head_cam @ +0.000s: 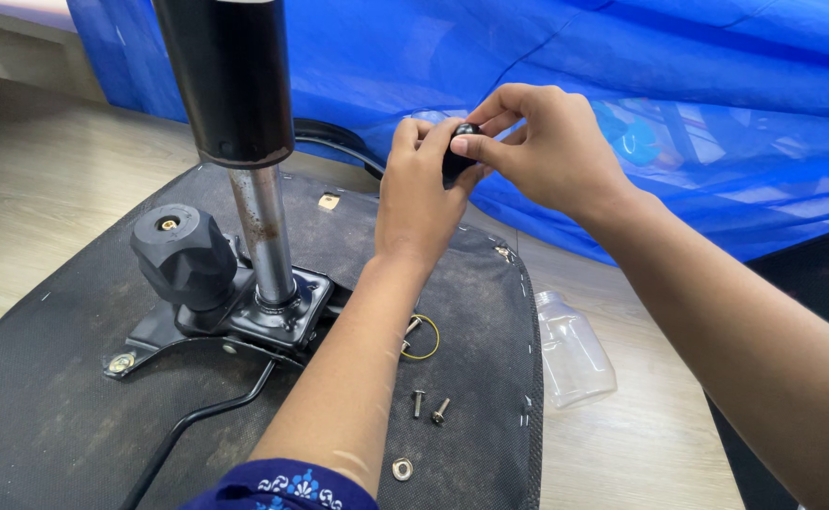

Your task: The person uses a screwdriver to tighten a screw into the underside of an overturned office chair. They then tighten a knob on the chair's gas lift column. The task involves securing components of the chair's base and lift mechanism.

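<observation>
Blue plastic sheeting (622, 85) hangs across the back of the scene, above a pale wood-look floor (46, 198). On that floor lies an upturned chair seat (46, 416), its dark fabric underside facing up. A black metal mechanism plate (273, 316) is fixed near the middle of the underside, and a steel gas-lift column (261, 236) rises from it into a wider black sleeve (230, 76). Just left of the column sits a large black ribbed knob (183, 255) with a brass-coloured centre. A thin black lever rod (202, 416) curves out from under the plate toward the near edge.

Both hands are raised above the far edge of the seat. The left hand (419, 189) and the right hand (551, 142) meet around a small black rounded part (460, 156); the fingers of each are curled and pinched onto it, so it is gripped from both sides and mostly hidden.

On the fabric below the left forearm lie a yellowish wire ring (424, 337), two short bolts (429, 406) side by side, and a flat washer (402, 467) nearer the camera. A clear plastic bottle (573, 354) stands on the floor just beside the seat's right edge.
</observation>
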